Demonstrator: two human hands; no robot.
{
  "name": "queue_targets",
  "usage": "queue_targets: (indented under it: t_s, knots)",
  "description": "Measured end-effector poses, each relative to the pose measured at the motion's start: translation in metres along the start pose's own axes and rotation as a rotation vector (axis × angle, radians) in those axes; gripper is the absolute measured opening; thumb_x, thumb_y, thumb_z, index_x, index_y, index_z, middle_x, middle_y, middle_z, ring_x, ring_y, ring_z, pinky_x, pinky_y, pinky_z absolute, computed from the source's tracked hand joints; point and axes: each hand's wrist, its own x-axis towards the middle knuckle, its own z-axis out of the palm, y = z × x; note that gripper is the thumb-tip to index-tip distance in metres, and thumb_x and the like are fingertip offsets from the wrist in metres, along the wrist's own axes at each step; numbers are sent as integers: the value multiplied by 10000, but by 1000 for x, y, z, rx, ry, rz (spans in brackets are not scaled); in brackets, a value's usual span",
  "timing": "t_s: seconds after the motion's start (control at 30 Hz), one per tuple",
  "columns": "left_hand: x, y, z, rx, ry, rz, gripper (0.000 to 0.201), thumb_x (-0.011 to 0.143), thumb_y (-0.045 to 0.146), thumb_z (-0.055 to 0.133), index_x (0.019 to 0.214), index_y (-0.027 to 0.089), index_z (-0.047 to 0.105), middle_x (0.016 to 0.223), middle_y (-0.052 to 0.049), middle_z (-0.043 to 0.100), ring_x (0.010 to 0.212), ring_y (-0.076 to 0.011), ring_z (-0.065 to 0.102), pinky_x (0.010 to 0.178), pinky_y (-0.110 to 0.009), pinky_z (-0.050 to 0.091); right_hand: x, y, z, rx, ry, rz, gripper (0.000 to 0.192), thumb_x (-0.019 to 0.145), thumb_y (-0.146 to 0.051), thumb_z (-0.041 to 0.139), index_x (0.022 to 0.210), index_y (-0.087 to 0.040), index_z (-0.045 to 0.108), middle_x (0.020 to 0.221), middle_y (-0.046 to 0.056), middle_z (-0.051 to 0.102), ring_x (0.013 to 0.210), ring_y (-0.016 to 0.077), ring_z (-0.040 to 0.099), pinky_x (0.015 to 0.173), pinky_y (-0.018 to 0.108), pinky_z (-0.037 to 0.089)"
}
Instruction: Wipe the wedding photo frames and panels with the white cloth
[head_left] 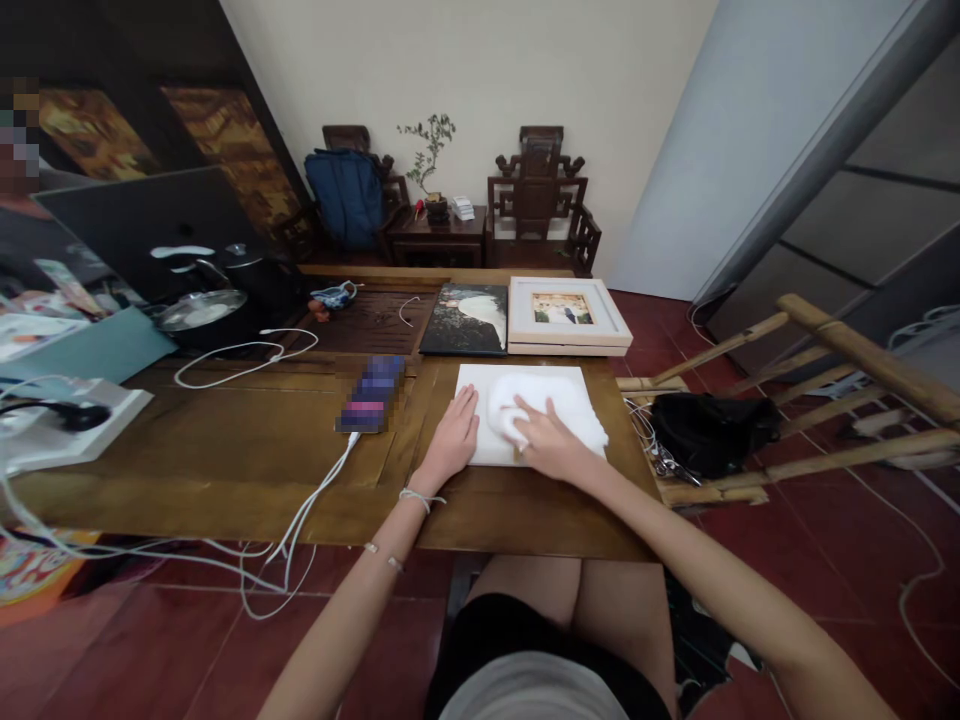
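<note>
Head view looks down on a wooden tabletop (225, 440), where a white board (559, 385) lies flat near the front edge. Resting on its left edge is the left hand (452, 438), released, fingers flat. On the board, the right hand (551, 443) presses a bunched white cloth (508, 410), fingers curled over it. Just behind the board lie a dark picture (465, 318) and a framed photo (566, 312). A phone (373, 393) with a white cable (315, 500) lies left of the board.

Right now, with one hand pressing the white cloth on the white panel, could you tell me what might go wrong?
1. The white panel lies near the table front edge; pushing by the right hand with the white cloth might slide it off, though the left hand steadies it.
2. The white cable hangs beside the left arm and could snag.
</note>
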Motion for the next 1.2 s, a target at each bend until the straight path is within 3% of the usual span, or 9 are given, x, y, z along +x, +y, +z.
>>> queue_targets:
  t_s: [0.13, 0.23, 0.43, 0.6, 0.73, 0.83, 0.93, 1.07, 1.2]
  knots:
    - [0, -1, 0, -7, -11, -8, 480, 926, 267, 297, 1364, 97, 396, 1462, -150, 353, 1379, -238, 272, 1138, -457, 235, 49, 26, -8, -60, 63, 62, 297, 889, -152, 351, 1076, -108, 578, 1291, 229, 510, 1350, 312, 264, 988, 669, 219]
    - [0, -1, 0, -27, 7, -9, 474, 926, 249, 289, 1369, 118, 392, 1462, -135, 358, 1378, -234, 274, 1137, -464, 236, 53, 25, -3, -106, 81, 48, 321, 841, -103, 382, 1081, -129, 593, 1358, 184, 464, 1366, 318, 209, 993, 688, 183]
    - [0, -1, 2, -24, 7, -17, 477, 921, 224, 277, 1358, 77, 400, 1460, -157, 355, 1382, -231, 265, 1142, -443, 237, -15, -20, 18, -88, 38, -67, 327, 726, -55, 454, 972, -165, 640, 1420, 117, 416, 1385, 334, 146, 1031, 696, 79]
    - [0, 0, 1, -44, 23, -6, 468, 918, 223, 297, 1362, 122, 405, 1461, -124, 364, 1379, -225, 275, 1144, -458, 233, -56, -43, 14, 69, -40, -129, 294, 761, -75, 448, 983, -177, 611, 1393, 111, 453, 1382, 295, 194, 1061, 659, 97]
    - [1, -1, 1, -35, 26, -11, 469, 911, 218, 309, 1361, 130, 409, 1453, -115, 381, 1373, -225, 289, 1142, -454, 240, -28, -18, 3, 138, -21, -50, 241, 915, -202, 364, 1010, -162, 582, 1251, 170, 571, 1322, 277, 341, 1070, 613, 126]
    - [1, -1, 1, -36, 21, -11, 470, 911, 223, 305, 1356, 118, 416, 1451, -124, 381, 1370, -227, 297, 1140, -449, 246, 14, 8, -5, 86, 13, 44, 258, 927, -231, 352, 1048, -134, 558, 1258, 204, 551, 1354, 300, 272, 1041, 648, 127]
    - [1, 1, -1, -57, 21, -12, 464, 913, 237, 311, 1344, 113, 433, 1450, -120, 383, 1372, -222, 293, 1146, -433, 236, 50, 20, -6, -2, -1, 129, 366, 825, -105, 419, 1182, -115, 501, 1395, 218, 407, 1382, 351, 156, 986, 718, 139]
    - [2, 2, -4, -232, 94, -106, 476, 935, 318, 315, 1344, 103, 429, 1425, -127, 420, 1341, -219, 355, 1138, -410, 256, 63, 2, 6, -143, -9, 142, 537, 749, 0, 396, 1249, -163, 506, 1503, 158, 242, 1379, 410, 76, 953, 767, 119]
    - [7, -1, -6, -534, 212, -275, 540, 971, 409, 144, 1375, 141, 383, 1418, -94, 437, 1302, -186, 417, 1094, -380, 335, 31, -31, 20, -211, -49, -60, 432, 791, -43, 401, 1142, -191, 607, 1505, 118, 258, 1371, 417, 113, 989, 738, 122]
